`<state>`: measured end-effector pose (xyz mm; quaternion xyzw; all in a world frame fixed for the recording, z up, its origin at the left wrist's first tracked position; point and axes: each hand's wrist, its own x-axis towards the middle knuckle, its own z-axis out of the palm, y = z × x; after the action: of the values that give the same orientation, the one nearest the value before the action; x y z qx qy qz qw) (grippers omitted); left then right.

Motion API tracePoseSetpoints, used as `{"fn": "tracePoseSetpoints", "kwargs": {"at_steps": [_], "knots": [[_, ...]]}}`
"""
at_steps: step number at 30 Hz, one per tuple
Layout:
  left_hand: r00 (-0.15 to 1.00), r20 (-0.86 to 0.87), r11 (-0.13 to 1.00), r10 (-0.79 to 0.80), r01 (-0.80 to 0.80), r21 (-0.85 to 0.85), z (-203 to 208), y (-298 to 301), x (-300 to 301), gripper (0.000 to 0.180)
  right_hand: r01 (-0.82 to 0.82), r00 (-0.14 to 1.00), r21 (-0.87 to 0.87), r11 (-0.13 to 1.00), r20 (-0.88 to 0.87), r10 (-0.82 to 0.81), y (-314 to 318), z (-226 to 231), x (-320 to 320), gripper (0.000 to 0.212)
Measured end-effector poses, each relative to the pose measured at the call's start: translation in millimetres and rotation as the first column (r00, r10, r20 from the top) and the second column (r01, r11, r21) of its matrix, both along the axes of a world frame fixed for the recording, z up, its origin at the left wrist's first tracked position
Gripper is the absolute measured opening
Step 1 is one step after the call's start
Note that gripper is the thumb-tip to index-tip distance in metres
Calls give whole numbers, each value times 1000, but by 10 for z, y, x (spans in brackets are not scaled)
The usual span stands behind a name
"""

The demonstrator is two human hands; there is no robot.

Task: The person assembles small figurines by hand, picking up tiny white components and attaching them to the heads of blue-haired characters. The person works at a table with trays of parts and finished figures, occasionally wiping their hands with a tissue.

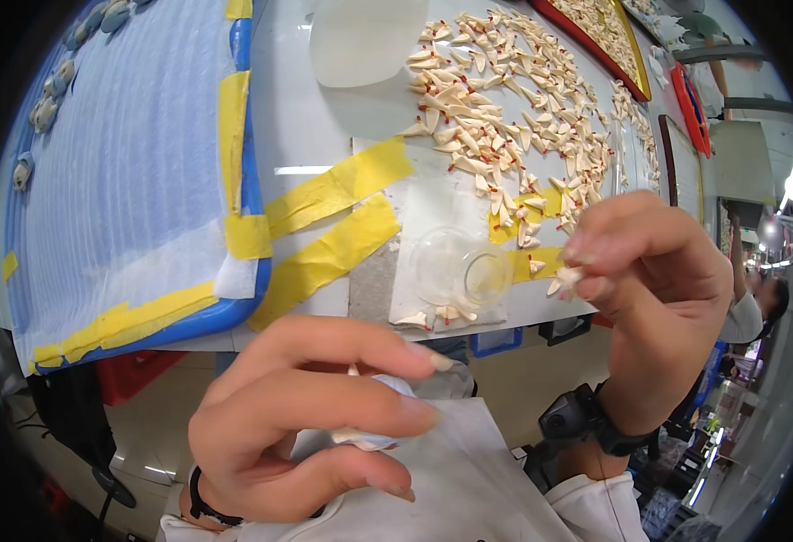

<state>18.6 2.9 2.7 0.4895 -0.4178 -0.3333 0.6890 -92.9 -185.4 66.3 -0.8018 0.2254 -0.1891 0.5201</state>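
My left hand (315, 406) is curled around a small white and pale-blue figurine (374, 440), mostly hidden behind the fingers, low in front of my body. Above the table's near right edge, my right hand (654, 262) pinches a small cream pointed piece (563, 282) between thumb and fingers. Many similar cream pieces with red tips (496, 135) are spread over the table beyond it. A few more cream pieces (455, 314) lie by the near edge, beside a small clear glass jar (485, 276).
On the left is a blue tray (256, 194) lined with white foam sheet and edged with yellow tape; several small grey-blue figurines (46, 113) sit along its far side. A translucent white container (369, 41) stands at the back. A red-and-gold framed tray (627, 68) holds more pieces.
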Motion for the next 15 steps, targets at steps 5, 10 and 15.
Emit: {"fn": "tracePoseSetpoints", "kwargs": {"at_steps": [5, 10, 15], "knots": [[1000, -8, 1000, -14, 14, 19, -28, 36, 17, 24, -145, 986, -287, 947, -126, 113, 68, -62, 170, 16], [1000, 29, 1000, -12, 12, 2, -14, 21, 47, 28, -203, 975, -541, 816, -189, 117, 118, -28, 225, 17], [993, 111, 999, -32, 34, -11, -24, -7, 61, 34, -183, 974, -694, 696, -222, 35, 167, 63, 219, 20]]}}
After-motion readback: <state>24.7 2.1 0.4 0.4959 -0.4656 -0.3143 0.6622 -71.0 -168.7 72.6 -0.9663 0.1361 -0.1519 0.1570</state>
